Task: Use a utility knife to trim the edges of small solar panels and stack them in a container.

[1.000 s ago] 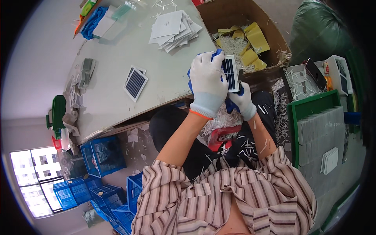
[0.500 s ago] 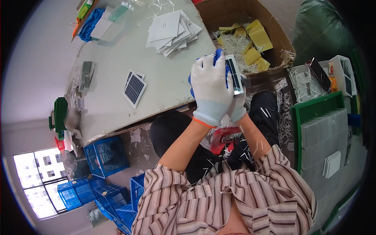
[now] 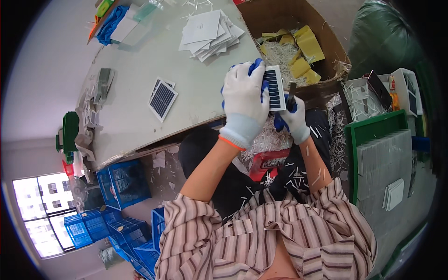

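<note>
My left hand (image 3: 245,93), in a white knit glove with blue-coated fingers, grips a small solar panel (image 3: 274,86) beyond the table's right edge. The panel is tilted, its dark cells and white border showing. Close by on its right, my right hand (image 3: 295,116), gloved alike, is closed around a narrow dark tool (image 3: 292,91). The tool points upward beside the panel; its exact kind is unclear. On the table, two more small solar panels (image 3: 162,100) overlap, left of my left hand. Farther back lies a loose pile of white square panels (image 3: 203,28).
A cardboard box (image 3: 326,32) with shredded white strips and yellow pieces stands beyond my hands. The table edge (image 3: 163,137) runs by my left forearm. At right, a green-rimmed crate (image 3: 353,163) holds rows of white panels. White strips lie on my dark trousers.
My right hand has drawn away from the panel, down and right, bringing the dark tool into sight. My left hand has shifted slightly left, and the panel's face now shows more.
</note>
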